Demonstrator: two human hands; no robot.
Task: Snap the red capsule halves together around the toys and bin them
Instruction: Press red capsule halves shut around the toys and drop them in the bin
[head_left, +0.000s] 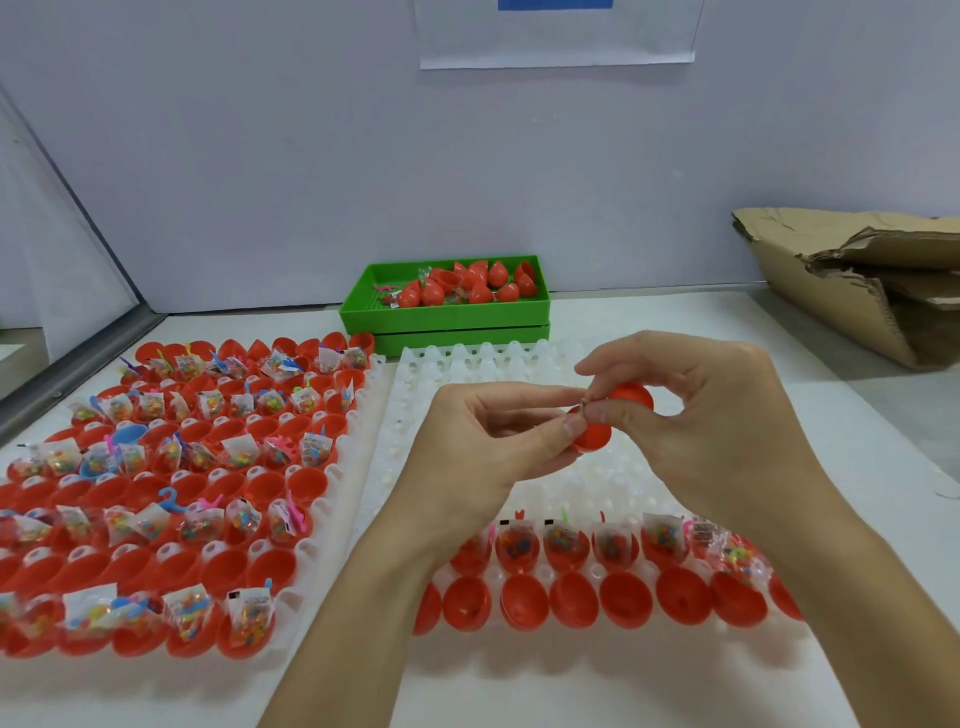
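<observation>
Red capsule (608, 415) halves are meeting between your hands: your left hand (483, 447) and right hand (727, 431) are both pinching it. Beyond them, the green bin (363, 306) is holding some finished ones. Many halves (182, 519) are waiting beside and below.

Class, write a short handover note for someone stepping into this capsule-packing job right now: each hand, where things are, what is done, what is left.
Left hand: pinches the lower red capsule half.
Right hand: holds the upper red half; the halves are not yet snapped shut.
Done: closed capsules lie in the green bin.
Left: the right white tray has one row of toy-filled halves and one row of empty halves; the left tray has many more rows.
</observation>
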